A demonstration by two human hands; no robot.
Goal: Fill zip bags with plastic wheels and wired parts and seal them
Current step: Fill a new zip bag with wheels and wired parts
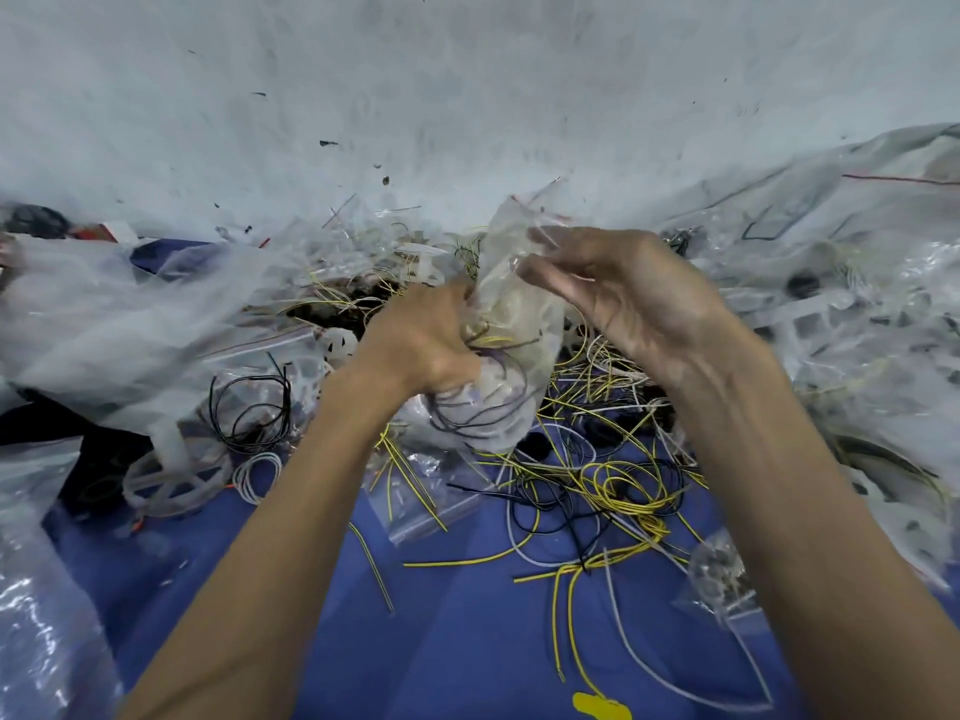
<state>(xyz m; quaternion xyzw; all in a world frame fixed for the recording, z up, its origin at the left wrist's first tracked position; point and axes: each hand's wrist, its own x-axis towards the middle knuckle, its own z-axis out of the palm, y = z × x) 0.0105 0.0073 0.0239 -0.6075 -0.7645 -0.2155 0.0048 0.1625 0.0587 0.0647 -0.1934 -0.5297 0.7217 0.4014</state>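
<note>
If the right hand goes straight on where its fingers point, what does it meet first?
Probably the zip bag held by the left hand; the right hand points at its upper part, but depth is unclear.

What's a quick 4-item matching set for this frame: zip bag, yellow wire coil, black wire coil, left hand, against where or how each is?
Column 1
1. zip bag
2. yellow wire coil
3. black wire coil
4. left hand

Column 2
A. on the blue cloth, nearer the person than the right hand
B. grips the bag's lower part
C. left of the left hand
D. held up in the middle, wires inside

Pairs: 1-D, 2-A, 3-C, 4-B
</note>
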